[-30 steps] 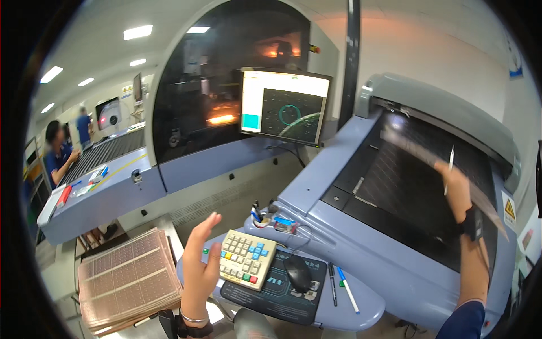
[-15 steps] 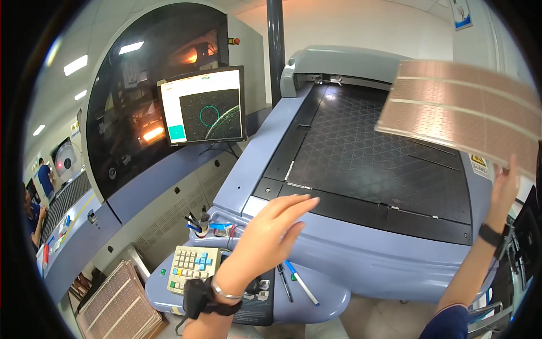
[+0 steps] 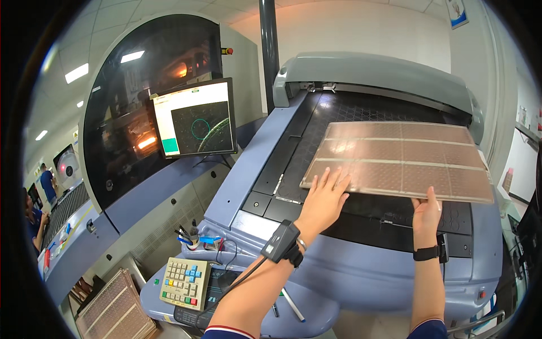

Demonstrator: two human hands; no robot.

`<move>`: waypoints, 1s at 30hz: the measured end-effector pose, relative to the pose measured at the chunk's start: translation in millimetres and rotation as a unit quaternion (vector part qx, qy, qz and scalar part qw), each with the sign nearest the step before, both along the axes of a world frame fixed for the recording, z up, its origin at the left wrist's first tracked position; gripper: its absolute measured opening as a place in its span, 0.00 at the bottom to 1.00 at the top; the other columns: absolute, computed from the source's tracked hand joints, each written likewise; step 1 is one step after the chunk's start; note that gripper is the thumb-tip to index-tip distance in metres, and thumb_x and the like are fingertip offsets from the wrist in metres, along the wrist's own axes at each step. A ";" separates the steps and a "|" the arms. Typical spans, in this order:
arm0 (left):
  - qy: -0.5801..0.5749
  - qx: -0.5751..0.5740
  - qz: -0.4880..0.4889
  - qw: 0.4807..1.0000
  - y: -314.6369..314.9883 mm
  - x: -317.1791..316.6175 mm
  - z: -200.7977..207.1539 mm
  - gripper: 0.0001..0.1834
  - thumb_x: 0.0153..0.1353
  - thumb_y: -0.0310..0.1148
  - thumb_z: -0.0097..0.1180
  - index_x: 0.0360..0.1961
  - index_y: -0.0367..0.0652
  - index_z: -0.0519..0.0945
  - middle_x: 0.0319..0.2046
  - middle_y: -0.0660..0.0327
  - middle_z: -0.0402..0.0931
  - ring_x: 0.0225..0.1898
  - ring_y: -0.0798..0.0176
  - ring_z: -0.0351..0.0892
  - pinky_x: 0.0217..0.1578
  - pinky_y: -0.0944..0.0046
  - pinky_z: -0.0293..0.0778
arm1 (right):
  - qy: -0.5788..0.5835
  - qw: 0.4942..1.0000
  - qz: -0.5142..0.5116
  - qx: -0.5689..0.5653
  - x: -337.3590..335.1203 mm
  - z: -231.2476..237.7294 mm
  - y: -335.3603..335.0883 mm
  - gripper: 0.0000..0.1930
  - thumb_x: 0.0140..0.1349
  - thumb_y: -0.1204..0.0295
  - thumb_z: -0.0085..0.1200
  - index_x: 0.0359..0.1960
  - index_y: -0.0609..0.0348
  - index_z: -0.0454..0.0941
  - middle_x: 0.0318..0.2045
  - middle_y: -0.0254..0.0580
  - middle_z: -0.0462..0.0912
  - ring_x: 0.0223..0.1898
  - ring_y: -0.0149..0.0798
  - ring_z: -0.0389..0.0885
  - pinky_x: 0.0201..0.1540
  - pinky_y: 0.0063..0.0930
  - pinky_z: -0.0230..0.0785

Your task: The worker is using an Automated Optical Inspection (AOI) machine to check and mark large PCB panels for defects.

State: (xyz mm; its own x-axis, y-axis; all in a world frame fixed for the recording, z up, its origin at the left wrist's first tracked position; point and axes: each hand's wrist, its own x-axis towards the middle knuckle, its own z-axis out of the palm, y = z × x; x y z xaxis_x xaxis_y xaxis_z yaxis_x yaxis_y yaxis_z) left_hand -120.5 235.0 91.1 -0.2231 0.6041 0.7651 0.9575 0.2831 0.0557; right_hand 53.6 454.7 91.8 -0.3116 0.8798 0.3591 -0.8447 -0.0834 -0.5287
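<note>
- The panel [image 3: 389, 161], a thin copper-coloured rectangle with pale bands across its face, is over the middle and right of the bed [image 3: 299, 127]; whether its underside touches the bed cannot be made out.
- It looks stiff: the edges run nearly straight, apart from the lens's bending, with no sag between the hands. I'd judge it light to moderate in weight, though wide enough to swing or tip if held on one side only.
- The face has a sheen, so it may be slippery to dry fingers. The fine pattern probably marks easily and the corners could chip; the plain rim seems the best place to take hold, with two points well apart along the side nearest the bed's front.
- The right hand [image 3: 427, 217], above the bed's front strip, grips that near rim, thumb on top and the other fingers apparently beneath.
- The left hand [image 3: 326, 198], above the bed's front left part, is open and palm down, fingertips laid on the panel's near left corner, steadying rather than clasping.
- Behind the bed's far end is the hood [image 3: 372, 79]; left of the bed, the monitor [image 3: 197, 121].
- Before the bed's left front are the keypad [image 3: 185, 282] and, farther left, a stack of similar panels [image 3: 113, 311].
</note>
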 end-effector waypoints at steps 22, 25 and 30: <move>-0.050 -0.099 0.117 0.987 -23.5 -62.1 -52.3 0.20 0.69 0.48 0.47 0.61 0.66 0.73 0.66 0.65 0.66 0.67 0.47 0.63 0.60 0.29 0.61 | -0.528 0.651 -0.378 0.393 97.9 -31.7 116.6 0.10 0.65 0.78 0.52 0.47 0.57 0.78 0.41 0.52 0.83 0.43 0.42 0.83 0.46 0.34 0.73; -0.018 -0.098 0.084 0.991 -27.9 -49.5 -57.0 0.23 0.68 0.49 0.49 0.63 0.61 0.72 0.65 0.60 0.66 0.66 0.47 0.64 0.59 0.32 0.64 | -0.562 0.615 -0.355 0.425 101.9 -43.4 113.1 0.09 0.65 0.78 0.51 0.46 0.57 0.77 0.44 0.55 0.82 0.47 0.50 0.82 0.53 0.44 0.69; -0.032 -0.160 0.111 0.980 -87.5 -30.7 -49.6 0.25 0.68 0.47 0.50 0.64 0.56 0.70 0.65 0.56 0.66 0.66 0.48 0.65 0.63 0.37 0.61 | -0.613 0.617 -0.259 0.421 85.5 -35.4 59.3 0.13 0.65 0.79 0.49 0.50 0.57 0.76 0.51 0.59 0.79 0.55 0.59 0.76 0.61 0.48 0.62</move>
